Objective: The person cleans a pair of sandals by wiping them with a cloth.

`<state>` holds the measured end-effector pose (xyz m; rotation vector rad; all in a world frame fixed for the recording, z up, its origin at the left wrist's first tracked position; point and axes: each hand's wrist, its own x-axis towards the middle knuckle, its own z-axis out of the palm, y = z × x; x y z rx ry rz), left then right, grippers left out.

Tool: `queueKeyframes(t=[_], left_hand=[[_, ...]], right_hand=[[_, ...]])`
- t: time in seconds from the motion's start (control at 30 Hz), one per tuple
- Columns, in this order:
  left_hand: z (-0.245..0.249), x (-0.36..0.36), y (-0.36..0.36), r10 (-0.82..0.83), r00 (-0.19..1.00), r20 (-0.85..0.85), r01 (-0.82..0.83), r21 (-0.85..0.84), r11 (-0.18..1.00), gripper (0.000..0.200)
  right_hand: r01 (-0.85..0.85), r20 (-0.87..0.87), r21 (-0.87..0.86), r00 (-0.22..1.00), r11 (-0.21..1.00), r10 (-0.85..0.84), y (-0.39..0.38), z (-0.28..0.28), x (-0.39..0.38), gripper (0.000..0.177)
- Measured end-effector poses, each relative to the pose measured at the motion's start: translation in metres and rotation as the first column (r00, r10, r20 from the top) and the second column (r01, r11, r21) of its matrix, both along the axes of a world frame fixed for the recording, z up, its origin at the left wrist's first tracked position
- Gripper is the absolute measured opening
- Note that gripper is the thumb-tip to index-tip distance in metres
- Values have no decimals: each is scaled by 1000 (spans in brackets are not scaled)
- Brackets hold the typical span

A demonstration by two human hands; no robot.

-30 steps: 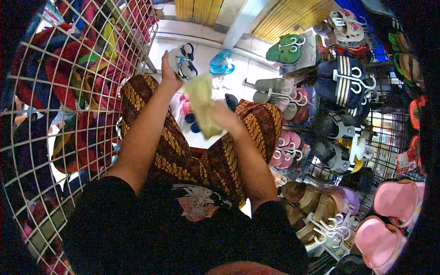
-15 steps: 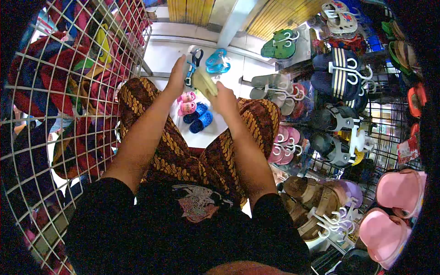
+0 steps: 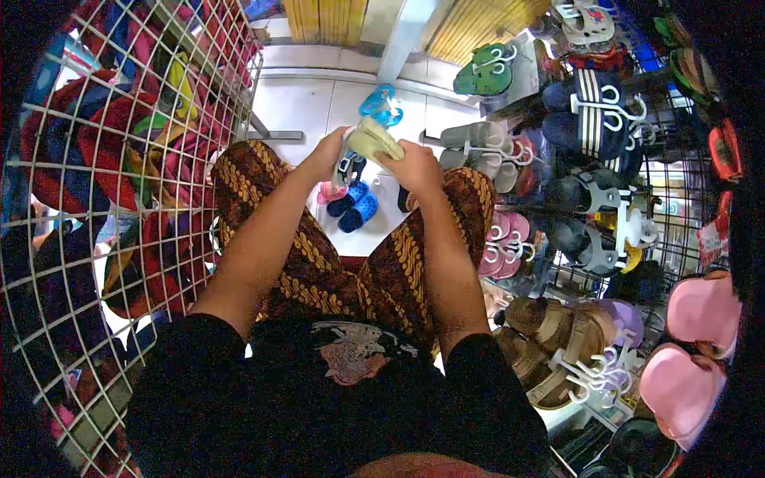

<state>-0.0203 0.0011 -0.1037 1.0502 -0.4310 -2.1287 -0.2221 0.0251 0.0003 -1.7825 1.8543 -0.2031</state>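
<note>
In the middle of the head view, my left hand (image 3: pixel 327 155) is closed on a sandal (image 3: pixel 343 170) with dark buckled straps and a pale sole. My right hand (image 3: pixel 416 166) grips a pale yellow folded cloth (image 3: pixel 373 142). The cloth lies against the sandal's upper end and hides part of it. Below my hands, a blue clog pair (image 3: pixel 355 209) with holes stands on the white floor. A pink sandal (image 3: pixel 328 191) shows partly beside it, the rest covered by my left hand and the held sandal. Beyond my hands lie light blue flip-flops (image 3: pixel 381 105).
A wire grid (image 3: pixel 143 191) with colourful footwear behind it rises on my left. On my right, a rack carries navy striped slides (image 3: pixel 586 115), grey sandals (image 3: pixel 482 151), brown sandals (image 3: pixel 550 342) and pink clogs (image 3: pixel 685 382). My patterned-trousered knees (image 3: pixel 251 183) frame the floor area.
Both hands have shifted right and a little lower. The cloth now rests against the sandal, and the left fingers have closed around it. The pink sandals are now mostly covered.
</note>
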Motion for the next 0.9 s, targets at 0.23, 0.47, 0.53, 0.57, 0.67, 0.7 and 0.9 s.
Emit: queueKeyframes(t=[0.23,0.47,0.53,0.57,0.67,0.7,0.9], left_hand=[[10,-3,9,1,969,247,50,-199,979,40],[-3,6,4,-57,992,111,51,50,997,45],[-1,4,3,-38,997,63,35,59,998,43],[6,4,2,-17,999,45,14,77,997,42],[1,6,3,-9,997,72,10,-14,1000,41],[4,6,3,-12,996,93,18,-70,997,41],[-1,9,-1,-56,996,-72,56,-4,998,43]], right_hand=[[-176,-70,-10,982,984,175,-9,-22,-2,43],[-147,1,-152,989,977,149,-4,-22,5,37],[-29,-17,-186,1000,982,26,-11,-39,0,38],[30,-22,-202,999,979,-36,-16,-48,-4,38],[37,95,-242,995,970,-14,-15,-35,-5,43],[0,139,-230,990,973,33,-13,-29,-3,44],[150,152,-374,983,915,-99,-26,-73,-16,45]])
